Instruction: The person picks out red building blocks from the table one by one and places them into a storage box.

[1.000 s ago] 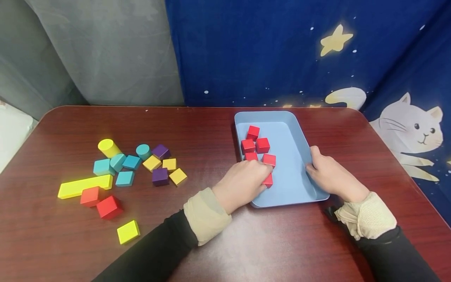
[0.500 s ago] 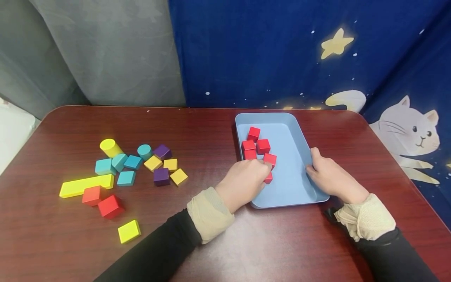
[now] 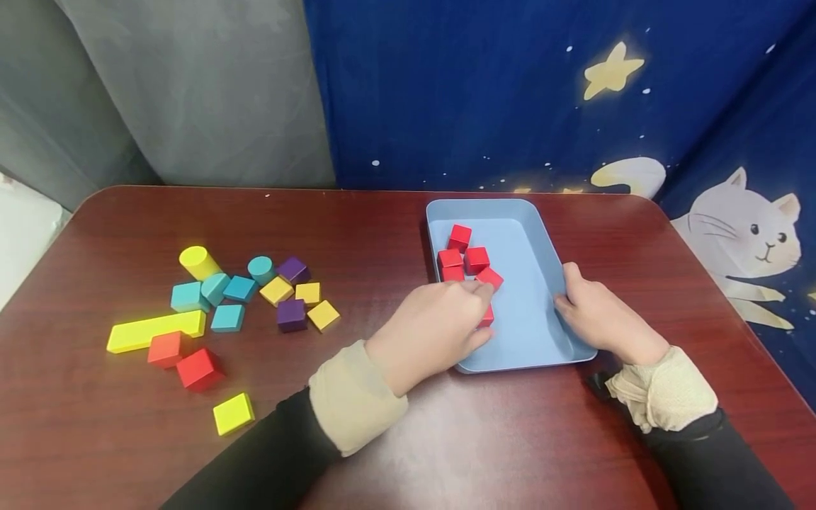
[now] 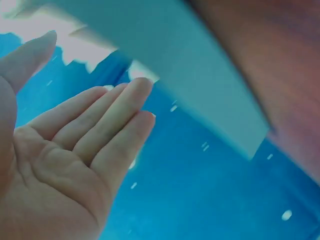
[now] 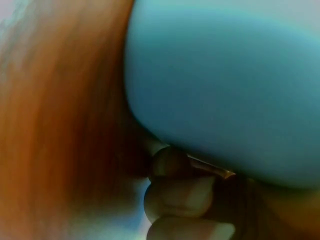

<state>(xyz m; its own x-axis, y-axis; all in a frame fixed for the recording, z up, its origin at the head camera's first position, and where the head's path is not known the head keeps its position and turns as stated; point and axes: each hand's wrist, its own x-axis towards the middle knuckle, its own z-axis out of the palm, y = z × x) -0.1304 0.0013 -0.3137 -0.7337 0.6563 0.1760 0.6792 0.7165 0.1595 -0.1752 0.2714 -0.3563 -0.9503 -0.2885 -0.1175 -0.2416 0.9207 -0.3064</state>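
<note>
My left hand (image 3: 433, 329) is over the left side of a light blue tray (image 3: 525, 283), close by a group of red cubes (image 3: 477, 260). In the left wrist view its palm (image 4: 55, 185) faces the camera, fingers stretched out and nothing in them. One red cube (image 3: 490, 278) shows just past the fingertips, and another red cube (image 3: 487, 319) is partly covered by the hand. My right hand (image 3: 602, 319) grips the tray's right wall, thumb at the rim. Curled fingers (image 5: 177, 197) show under the tray's edge in the right wrist view.
Left on the brown table (image 3: 382, 234) lie a long yellow bar (image 3: 153, 331), a yellow cylinder (image 3: 199, 263), teal blocks (image 3: 227, 319), purple blocks (image 3: 292, 315), small yellow blocks (image 3: 324, 316), two larger red blocks (image 3: 200, 370) and a bright yellow block (image 3: 233, 414). Curtains hang behind.
My left hand has risen a little and its wrist has shifted left. The red cube at its fingertips has turned slightly. My right hand keeps its grip on the tray.
</note>
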